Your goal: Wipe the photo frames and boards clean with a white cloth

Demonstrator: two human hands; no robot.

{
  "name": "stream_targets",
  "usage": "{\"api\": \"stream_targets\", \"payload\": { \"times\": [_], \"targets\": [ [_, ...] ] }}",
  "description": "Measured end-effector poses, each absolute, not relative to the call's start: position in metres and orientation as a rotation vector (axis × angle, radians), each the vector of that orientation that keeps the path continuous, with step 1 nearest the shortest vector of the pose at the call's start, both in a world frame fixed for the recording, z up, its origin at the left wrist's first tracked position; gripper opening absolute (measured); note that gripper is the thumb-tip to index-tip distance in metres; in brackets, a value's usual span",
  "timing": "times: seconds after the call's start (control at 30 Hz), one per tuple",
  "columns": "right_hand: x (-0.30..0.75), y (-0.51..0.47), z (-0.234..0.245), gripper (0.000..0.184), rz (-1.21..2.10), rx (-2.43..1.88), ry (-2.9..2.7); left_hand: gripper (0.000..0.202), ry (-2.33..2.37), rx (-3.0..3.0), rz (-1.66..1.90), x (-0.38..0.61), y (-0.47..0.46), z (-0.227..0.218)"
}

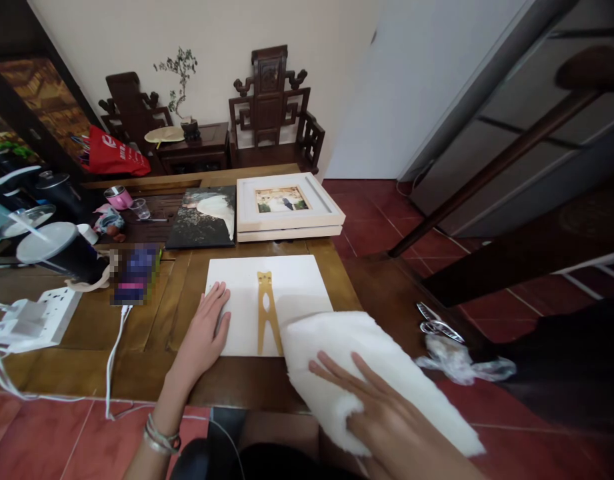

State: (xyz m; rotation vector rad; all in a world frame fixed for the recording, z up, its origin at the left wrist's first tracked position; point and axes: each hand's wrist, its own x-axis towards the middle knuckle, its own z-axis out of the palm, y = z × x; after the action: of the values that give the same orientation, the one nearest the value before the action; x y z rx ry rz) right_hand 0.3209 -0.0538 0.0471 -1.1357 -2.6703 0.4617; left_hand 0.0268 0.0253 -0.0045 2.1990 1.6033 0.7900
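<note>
A white backing board (239, 307) with a gold-coloured A-shaped stand (265, 293) on it lies flat on the wooden table in front of me. My left hand (207, 330) rests on the board's left edge, its fingers stretched out and holding nothing. On the right, my right hand (381, 407) grips a fluffy white cloth (347, 333). Its fingers lie over the top of the cloth, and the thumb is partly hidden by a fold. The cloth covers the board's lower right corner and hangs past the table's edge.
Behind the board are two stacked picture frames (291, 230) and a dark picture panel (197, 220). To the left stand a lidded cup (61, 250), a charging phone (137, 277) and a power strip (51, 320) with cables. Scissors (439, 327) and a plastic bag (457, 360) lie at right.
</note>
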Motion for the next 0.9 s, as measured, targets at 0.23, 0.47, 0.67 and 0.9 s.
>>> {"api": "stream_targets", "payload": {
  "times": [0.23, 0.47, 0.67, 0.9],
  "targets": [
    [0.29, 0.055, 0.066, 0.031, 0.479, -1.512, -2.689, 0.041, 1.592, 2.227, 0.77, 0.026, 0.025, -0.003],
    [0.198, 0.116, 0.093, 0.026, 0.489, -1.472, -2.753, 0.041, 1.603, 2.221, 0.778, 0.025, 0.025, -0.004],
    [0.194, 0.121, 0.092, 0.031, 0.473, -1.495, -2.744, 0.041, 1.601, 2.213, 0.786, 0.025, 0.025, -0.005],
    [0.279, 0.115, 0.083, 0.026, 0.38, -1.783, -2.659, 0.04, 1.606, 2.221, 0.772, 0.027, 0.025, -0.006]
  ]
}}
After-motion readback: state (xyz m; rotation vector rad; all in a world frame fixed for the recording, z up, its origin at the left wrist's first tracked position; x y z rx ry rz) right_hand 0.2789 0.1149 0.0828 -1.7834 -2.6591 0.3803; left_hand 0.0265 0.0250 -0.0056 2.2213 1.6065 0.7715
